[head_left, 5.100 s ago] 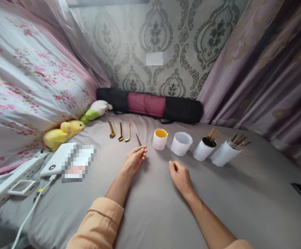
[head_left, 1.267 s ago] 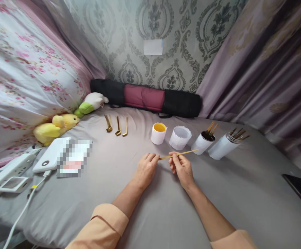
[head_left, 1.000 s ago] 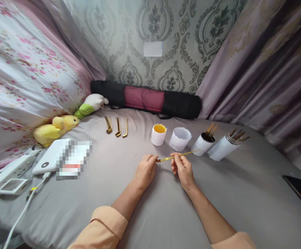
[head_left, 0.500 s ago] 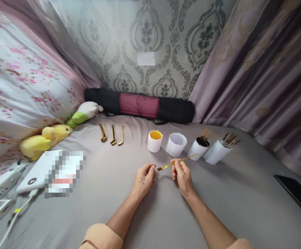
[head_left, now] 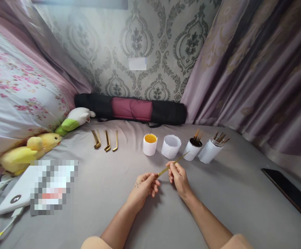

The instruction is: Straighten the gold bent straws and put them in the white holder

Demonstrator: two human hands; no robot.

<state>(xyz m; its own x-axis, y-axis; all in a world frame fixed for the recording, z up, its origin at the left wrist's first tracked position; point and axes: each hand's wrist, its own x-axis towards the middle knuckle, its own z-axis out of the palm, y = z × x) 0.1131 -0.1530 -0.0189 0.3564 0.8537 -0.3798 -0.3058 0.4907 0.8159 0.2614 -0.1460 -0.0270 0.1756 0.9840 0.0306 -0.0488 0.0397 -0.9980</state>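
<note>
A thin golden paintbrush (head_left: 163,171) is held between both hands, above the grey sheet. My right hand (head_left: 178,176) pinches its handle near the middle, and the handle's tip points up towards the cups. At the bristle end, my left hand (head_left: 145,186) has thumb and forefinger closed on the brush, so the bristles are mostly hidden. Beyond the hands stand a white cup with a yellow inside (head_left: 149,147), a wider white cup (head_left: 170,148), a dark-mouthed white cup (head_left: 192,150) with brushes in it, and a white jar (head_left: 209,152) holding several brushes.
Three groups of bent golden pieces (head_left: 107,141) lie at the left back. Plush toys (head_left: 31,152), a white power bank (head_left: 20,190) with a cable, and a blurred packet (head_left: 54,186) are at left. A black phone (head_left: 288,190) lies right; a black-and-maroon bag (head_left: 132,108) rests by the wall.
My left hand has closed on the bristle end of the paintbrush, which was showing just beside its fingers before. The camera view has turned slightly to the right and up.
</note>
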